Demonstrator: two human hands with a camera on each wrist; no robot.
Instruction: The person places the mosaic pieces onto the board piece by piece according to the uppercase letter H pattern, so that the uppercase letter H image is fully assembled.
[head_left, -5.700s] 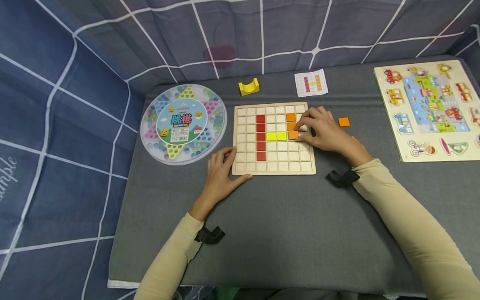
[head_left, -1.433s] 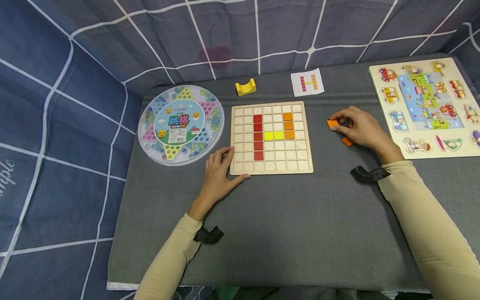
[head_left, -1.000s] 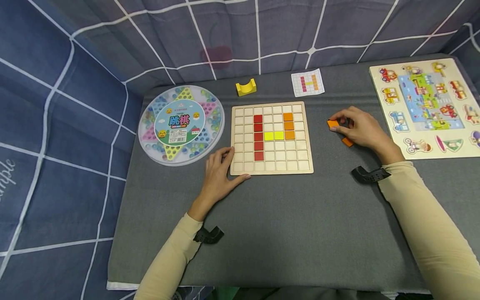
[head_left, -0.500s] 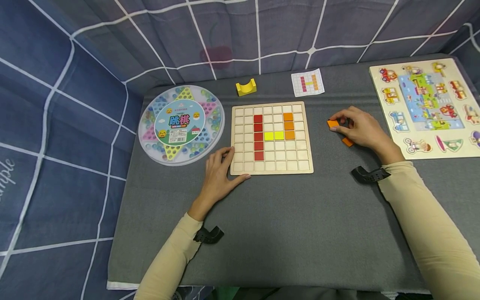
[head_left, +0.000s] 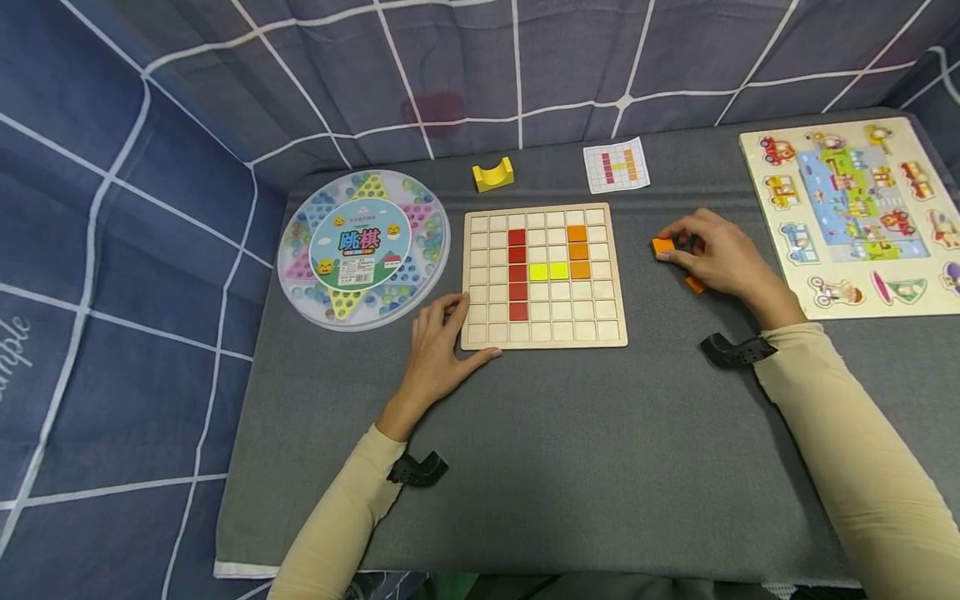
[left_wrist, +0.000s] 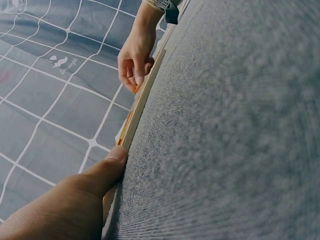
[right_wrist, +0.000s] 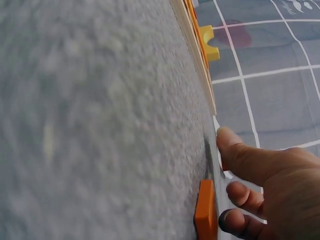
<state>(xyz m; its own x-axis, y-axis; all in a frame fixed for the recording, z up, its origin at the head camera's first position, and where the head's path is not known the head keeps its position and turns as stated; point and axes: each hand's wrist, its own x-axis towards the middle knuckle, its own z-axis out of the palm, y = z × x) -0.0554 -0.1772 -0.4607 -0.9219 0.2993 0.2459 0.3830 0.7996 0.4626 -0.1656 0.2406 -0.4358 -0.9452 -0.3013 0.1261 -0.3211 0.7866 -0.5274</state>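
Note:
My left hand [head_left: 437, 354] rests at the near left corner of a wooden grid board [head_left: 562, 332], fingers along the left side and thumb against the near edge. On the board stand a column of red tiles [head_left: 517, 271], two yellow tiles [head_left: 558, 271] and three orange tiles [head_left: 577, 252]. Right of the board, my right hand [head_left: 716, 254] pinches a loose orange tile [head_left: 663, 245] between thumb and forefinger, at or just above the cloth. Partly under that hand lies another orange tile [head_left: 695, 285], seen close up in the right wrist view.
Behind the board lie a printed pattern card [head_left: 617, 166] and a yellow arch block [head_left: 493, 175]. A round Chinese checkers box [head_left: 292, 287] sits to the left. At the far right is a wooden picture puzzle [head_left: 855, 307]. A grid-patterned curtain [head_left: 570, 58] hangs behind.
Since the oldest frame, my right hand has let go of the third orange tile on the board and moved right to the loose tile. Lately it has shifted slightly left with it.

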